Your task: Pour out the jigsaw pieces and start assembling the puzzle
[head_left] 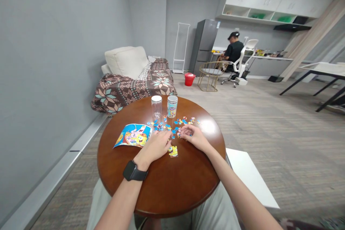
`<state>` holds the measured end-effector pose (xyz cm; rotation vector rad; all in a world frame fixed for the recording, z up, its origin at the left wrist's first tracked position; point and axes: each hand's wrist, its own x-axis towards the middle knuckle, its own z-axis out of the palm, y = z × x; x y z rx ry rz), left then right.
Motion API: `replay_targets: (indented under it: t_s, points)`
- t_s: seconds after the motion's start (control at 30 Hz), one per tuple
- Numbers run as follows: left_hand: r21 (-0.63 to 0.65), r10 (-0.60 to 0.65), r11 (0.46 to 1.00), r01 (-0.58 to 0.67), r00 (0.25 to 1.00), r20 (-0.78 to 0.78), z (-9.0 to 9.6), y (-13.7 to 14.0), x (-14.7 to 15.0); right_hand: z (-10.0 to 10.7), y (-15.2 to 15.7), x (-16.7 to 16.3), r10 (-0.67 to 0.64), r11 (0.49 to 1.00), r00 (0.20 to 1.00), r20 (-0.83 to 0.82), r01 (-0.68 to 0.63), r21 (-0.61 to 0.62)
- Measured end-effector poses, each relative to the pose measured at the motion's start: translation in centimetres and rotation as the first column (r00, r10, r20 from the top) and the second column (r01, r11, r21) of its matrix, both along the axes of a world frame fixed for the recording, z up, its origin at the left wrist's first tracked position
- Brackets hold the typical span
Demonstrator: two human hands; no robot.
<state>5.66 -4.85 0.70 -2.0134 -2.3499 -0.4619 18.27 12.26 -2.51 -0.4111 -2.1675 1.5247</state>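
Loose jigsaw puzzle pieces (159, 126) lie scattered on the round wooden table (178, 187). My left hand (161, 143), with a black watch on its wrist, rests over the near side of the pieces. Its fingers are curled together, and what they hold, if anything, is hidden. Just below its fingertips sits a small joined yellow section of puzzle (173, 151). My right hand (194, 136) is at the right of the scatter, fingers bent and closed around a small puzzle piece at the fingertips. A cartoon picture sheet (133, 134) lies left of my left hand, its edge curling.
Behind the pieces stand a clear jar with a white lid (156, 107) and a cartoon-printed jar (172, 107). A covered sofa (134, 88) is beyond the table. Farther back are a red bucket (189, 79), a wire chair (211, 75) and a seated person (234, 52).
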Motion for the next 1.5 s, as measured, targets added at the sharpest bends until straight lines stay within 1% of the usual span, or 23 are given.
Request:
replay_targets:
  t_s: [0.13, 0.23, 0.3, 0.37, 0.47, 0.53, 0.67, 0.87, 0.97, 1.07, 1.27, 1.4, 1.5]
  points:
    - [0.056, 0.043, 0.998, -0.043, 0.999, -0.008, -0.3, 0.1, -0.2, 1.9, -0.1, -2.5, 0.129, 0.982, 0.992, 0.015, -0.126, -0.138]
    - [0.081, 0.098, 0.992, -0.094, 0.994, -0.041, -0.5, 0.1, -0.6, 2.8, 0.1, -4.6, 0.227, 0.953, 0.963, 0.143, -0.19, -0.235]
    - [0.081, 0.111, 0.991, -0.107, 0.992, -0.054, -0.6, 0.1, -0.9, 2.8, 0.2, -5.2, 0.264, 0.934, 0.949, 0.175, -0.206, -0.293]
    - [0.069, 0.101, 0.993, -0.097, 0.993, -0.064, -0.6, 0.0, -1.1, 2.5, 0.4, -5.2, 0.263, 0.916, 0.953, 0.152, -0.197, -0.348]
    - [0.037, 0.079, 0.996, -0.076, 0.992, -0.094, -0.8, 0.0, -1.0, 2.3, 0.6, -4.6, 0.188, 0.902, 0.976, 0.111, -0.127, -0.413]
    - [0.02, 0.063, 0.998, -0.061, 0.992, -0.112, -0.9, 0.1, -0.9, 2.4, 0.7, -4.1, 0.152, 0.883, 0.983, 0.107, -0.086, -0.462]
    - [-0.001, 0.039, 0.999, -0.039, 0.993, -0.11, -1.0, 0.4, -0.6, 2.8, 1.0, -3.4, 0.2, 0.832, 0.973, 0.118, -0.105, -0.545]
    - [-0.018, 0.035, 0.999, -0.038, 0.992, -0.122, -0.8, 0.6, -0.9, 3.2, 0.9, -3.0, 0.3, 0.815, 0.947, 0.118, -0.19, -0.547]
    - [-0.001, 0.061, 0.998, -0.062, 0.989, -0.135, -1.0, 0.7, -1.2, 3.0, 0.9, -3.0, 0.317, 0.814, 0.942, 0.113, -0.209, -0.542]
    - [0.026, 0.058, 0.998, -0.055, 0.99, -0.129, -1.3, 0.7, -1.3, 2.7, 1.1, -3.2, 0.335, 0.812, 0.937, 0.098, -0.234, -0.535]
    - [0.097, 0.076, 0.993, -0.071, 0.996, -0.051, -1.1, 0.5, -0.9, 2.3, 1.4, -3.3, 0.316, 0.834, 0.942, 0.114, -0.219, -0.507]
    - [0.135, 0.057, 0.989, -0.055, 0.998, -0.01, -0.8, 0.5, -0.7, 2.3, 1.5, -3.2, 0.312, 0.828, 0.947, 0.08, -0.23, -0.512]
    - [0.148, 0.05, 0.988, -0.048, 0.999, -0.009, -0.7, 0.5, -0.7, 2.3, 1.6, -3.2, 0.307, 0.821, 0.95, 0.066, -0.229, -0.523]
